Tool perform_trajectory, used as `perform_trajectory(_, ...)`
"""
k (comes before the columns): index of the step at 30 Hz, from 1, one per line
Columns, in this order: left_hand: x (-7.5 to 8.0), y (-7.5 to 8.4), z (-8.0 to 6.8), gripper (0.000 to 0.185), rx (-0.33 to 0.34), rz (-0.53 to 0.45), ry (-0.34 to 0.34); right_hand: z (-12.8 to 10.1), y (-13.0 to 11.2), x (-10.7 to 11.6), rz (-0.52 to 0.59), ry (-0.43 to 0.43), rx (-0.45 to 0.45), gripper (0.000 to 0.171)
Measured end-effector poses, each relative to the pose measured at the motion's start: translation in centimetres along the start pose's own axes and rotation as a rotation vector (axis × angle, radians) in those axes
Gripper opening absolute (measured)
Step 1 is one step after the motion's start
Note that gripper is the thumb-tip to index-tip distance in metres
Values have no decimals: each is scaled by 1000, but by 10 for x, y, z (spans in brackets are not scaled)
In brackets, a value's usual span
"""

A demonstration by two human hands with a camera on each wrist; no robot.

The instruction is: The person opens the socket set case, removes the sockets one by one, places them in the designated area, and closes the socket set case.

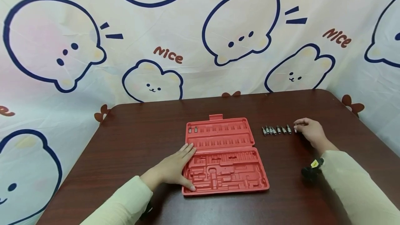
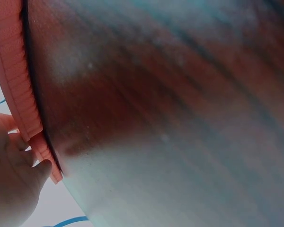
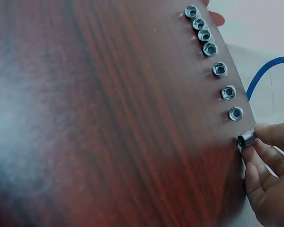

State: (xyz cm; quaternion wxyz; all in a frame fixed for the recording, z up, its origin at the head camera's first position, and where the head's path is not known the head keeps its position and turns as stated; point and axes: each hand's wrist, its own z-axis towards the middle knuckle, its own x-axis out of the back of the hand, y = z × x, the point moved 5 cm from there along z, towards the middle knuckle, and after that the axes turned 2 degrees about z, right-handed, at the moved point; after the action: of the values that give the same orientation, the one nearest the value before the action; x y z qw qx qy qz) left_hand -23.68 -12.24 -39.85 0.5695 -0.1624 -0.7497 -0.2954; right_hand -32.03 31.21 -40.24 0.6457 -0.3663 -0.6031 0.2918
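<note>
A red plastic tool case [image 1: 232, 148] lies opened flat on the table, with moulded slots in both halves. Two small metal pieces [image 1: 192, 130] sit in the upper left slots of its lid. My left hand [image 1: 175, 167] rests on the case's left side, fingers extended over the edge and thumb near the front corner. Off to the right, my right hand [image 1: 310, 131] pinches a small metal socket [image 3: 247, 138] between thumb and fingertips, low over the tabletop. Several similar sockets [image 3: 220, 69] stand in a row just left of that hand, their round hollow ends facing the wrist camera.
The dark brown wooden table [image 1: 140, 131] carries the case and the row. Behind it hangs a pale cloth [image 1: 193, 79] printed with cartoon outlines. A black strap with a yellow label [image 1: 314, 164] is at the right wrist.
</note>
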Motion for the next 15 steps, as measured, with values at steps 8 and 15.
perform_trajectory(8, -1, 0, -1, 118, 17, -10, -12, 4, -3, -3, -157, 10, 25, 26)
perform_trajectory(15, 0, 0, 0, 117, 16, 6, -14, 5, -2, -3, -184, 55, 10, 25)
